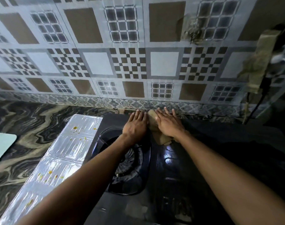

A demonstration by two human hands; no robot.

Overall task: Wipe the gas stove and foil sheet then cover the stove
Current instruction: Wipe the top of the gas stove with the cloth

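the black glass gas stove [174, 172] has a tan wiping cloth [163, 139] at its far edge by the patterned tile wall [122, 62], right hand [168, 125] pressed flat on it, left hand [135, 125] flat alongside, neither gripping, and the crumb-speckled silver foil sheet [65, 143] runs lengthwise along the stove's left, nearer the left hand.

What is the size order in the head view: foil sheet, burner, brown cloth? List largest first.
1. foil sheet
2. burner
3. brown cloth, though the right hand hides part of it.
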